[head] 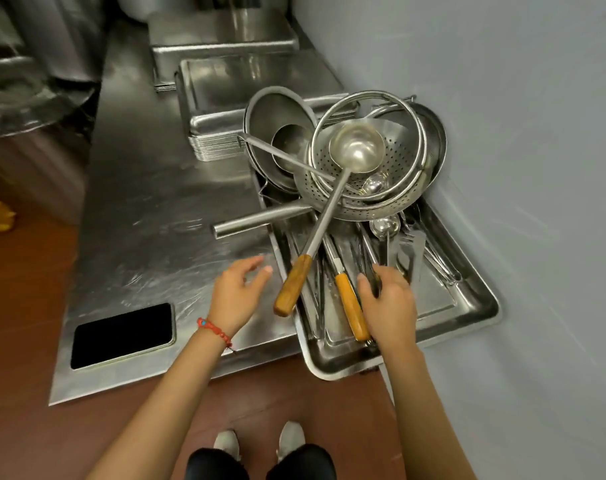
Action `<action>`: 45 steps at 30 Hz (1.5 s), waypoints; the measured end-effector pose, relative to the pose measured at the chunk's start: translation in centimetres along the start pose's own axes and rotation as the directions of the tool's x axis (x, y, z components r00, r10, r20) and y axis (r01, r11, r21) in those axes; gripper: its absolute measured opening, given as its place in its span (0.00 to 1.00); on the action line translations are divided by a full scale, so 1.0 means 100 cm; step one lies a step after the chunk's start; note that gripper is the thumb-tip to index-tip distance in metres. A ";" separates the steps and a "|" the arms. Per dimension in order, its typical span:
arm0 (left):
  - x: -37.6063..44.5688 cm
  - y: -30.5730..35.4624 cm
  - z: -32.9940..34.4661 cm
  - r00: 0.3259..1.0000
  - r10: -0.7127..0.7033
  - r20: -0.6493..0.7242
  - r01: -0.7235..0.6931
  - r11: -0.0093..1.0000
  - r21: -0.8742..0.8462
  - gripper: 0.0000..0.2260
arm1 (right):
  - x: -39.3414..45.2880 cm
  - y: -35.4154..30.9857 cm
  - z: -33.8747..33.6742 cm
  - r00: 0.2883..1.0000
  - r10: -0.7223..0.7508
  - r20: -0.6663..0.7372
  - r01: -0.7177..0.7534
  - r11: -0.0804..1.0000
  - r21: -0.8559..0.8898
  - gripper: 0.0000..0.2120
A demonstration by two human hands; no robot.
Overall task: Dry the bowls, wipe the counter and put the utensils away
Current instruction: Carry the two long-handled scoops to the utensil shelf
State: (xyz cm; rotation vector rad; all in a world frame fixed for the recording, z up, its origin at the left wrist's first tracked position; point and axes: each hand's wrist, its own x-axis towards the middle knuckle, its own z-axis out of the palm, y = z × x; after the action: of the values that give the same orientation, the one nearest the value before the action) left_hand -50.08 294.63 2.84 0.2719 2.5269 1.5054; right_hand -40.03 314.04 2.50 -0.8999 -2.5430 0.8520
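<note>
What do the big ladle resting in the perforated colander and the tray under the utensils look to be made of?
Big ladle: polished metal bowl and shaft, likely stainless steel by its mirror shine; brown handle looks like wood.
Tray: brushed metal, probably stainless, with dull grey reflections.

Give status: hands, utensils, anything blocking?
Left hand open above counter, holding nothing. Right hand in utensil tray, fingers on utensils, grip unclear. Big ladle lies across colander, its wooden handle between the hands.

Two wooden-handled ladles (355,147) (352,306), one colander (374,181), two tray stacks at twelve o'clock (222,84) (222,32), one phone (121,336), two hands (237,296) (390,306).
</note>
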 end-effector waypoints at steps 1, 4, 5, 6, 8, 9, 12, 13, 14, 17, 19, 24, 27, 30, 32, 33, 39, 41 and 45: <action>-0.005 -0.005 -0.012 0.998 0.051 -0.038 -0.047 0.995 0.091 0.14 | -0.003 -0.014 0.003 0.999 -0.041 0.010 0.041 0.999 0.009 0.17; -0.021 -0.024 -0.053 0.981 0.167 -0.099 -0.128 0.938 0.322 0.16 | -0.015 -0.056 0.017 0.982 -0.175 0.073 0.172 0.984 0.049 0.15; -0.026 -0.031 -0.066 0.978 0.181 -0.107 -0.128 0.917 0.378 0.16 | -0.020 -0.068 0.021 0.972 -0.216 0.094 0.211 0.976 0.059 0.14; -0.033 -0.039 -0.081 0.974 0.190 -0.124 -0.120 0.895 0.429 0.17 | -0.027 -0.082 0.028 0.960 -0.258 0.112 0.253 0.966 0.062 0.13; -0.049 -0.057 -0.111 0.964 0.212 -0.158 -0.100 0.846 0.524 0.16 | -0.042 -0.109 0.043 0.934 -0.329 0.139 0.324 0.944 0.058 0.14; -0.057 -0.066 -0.127 0.958 0.225 -0.177 -0.089 0.822 0.563 0.16 | -0.051 -0.123 0.053 0.921 -0.358 0.155 0.353 0.934 0.058 0.15; -0.083 -0.098 -0.174 0.944 0.230 -0.235 -0.031 0.775 0.632 0.16 | -0.083 -0.163 0.083 0.877 -0.425 0.225 0.426 0.904 0.047 0.18; -0.094 -0.111 -0.191 0.943 0.214 -0.254 0.001 0.763 0.646 0.16 | -0.096 -0.178 0.094 0.858 -0.443 0.258 0.449 0.893 0.038 0.19; -0.105 -0.126 -0.210 0.944 0.187 -0.271 0.038 0.756 0.654 0.16 | -0.111 -0.193 0.107 0.839 -0.461 0.289 0.472 0.881 0.035 0.19; -0.137 -0.165 -0.261 0.928 0.118 -0.354 0.149 0.751 0.643 0.18 | -0.150 -0.233 0.141 0.762 -0.538 0.360 0.557 0.828 0.057 0.20; -0.164 -0.195 -0.305 0.906 0.054 -0.419 0.247 0.736 0.630 0.19 | -0.184 -0.267 0.172 0.684 -0.603 0.412 0.637 0.768 0.067 0.21; -0.233 -0.256 -0.391 0.831 -0.087 -0.549 0.453 0.678 0.579 0.20 | -0.264 -0.340 0.237 0.468 -0.702 0.536 0.786 0.608 0.111 0.23; -0.274 -0.278 -0.431 0.748 -0.142 -0.648 0.560 0.659 0.502 0.19 | -0.306 -0.379 0.270 0.298 -0.748 0.593 0.860 0.480 0.172 0.24; -0.314 -0.296 -0.465 0.638 -0.225 -0.736 0.673 0.627 0.391 0.20 | -0.348 -0.421 0.302 0.125 -0.773 0.622 0.904 0.347 0.250 0.24; -0.341 -0.311 -0.487 0.550 -0.283 -0.786 0.742 0.597 0.304 0.21 | -0.380 -0.450 0.324 0.010 -0.781 0.625 0.913 0.263 0.313 0.24; -0.355 -0.319 -0.498 0.505 -0.300 -0.810 0.772 0.577 0.267 0.21 | -0.397 -0.464 0.336 -0.043 -0.781 0.623 0.912 0.224 0.344 0.24; -0.413 -0.368 -0.562 0.273 -0.369 -0.888 0.891 0.446 0.088 0.23 | -0.490 -0.544 0.403 -0.300 -0.750 0.589 0.870 0.039 0.492 0.24; -0.425 -0.386 -0.587 0.210 -0.376 -0.903 0.911 0.410 0.041 0.22 | -0.517 -0.573 0.427 -0.367 -0.732 0.574 0.846 -0.006 0.532 0.24; -0.440 -0.414 -0.641 0.117 -0.408 -0.906 0.932 0.359 -0.042 0.21 | -0.567 -0.633 0.469 -0.487 -0.687 0.539 0.793 -0.089 0.603 0.24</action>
State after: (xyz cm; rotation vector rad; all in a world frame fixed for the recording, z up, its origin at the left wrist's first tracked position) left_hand -26.35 209.90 -0.75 -1.8611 2.7581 0.3327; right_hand -48.47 217.37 0.72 2.1127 -2.6090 0.4235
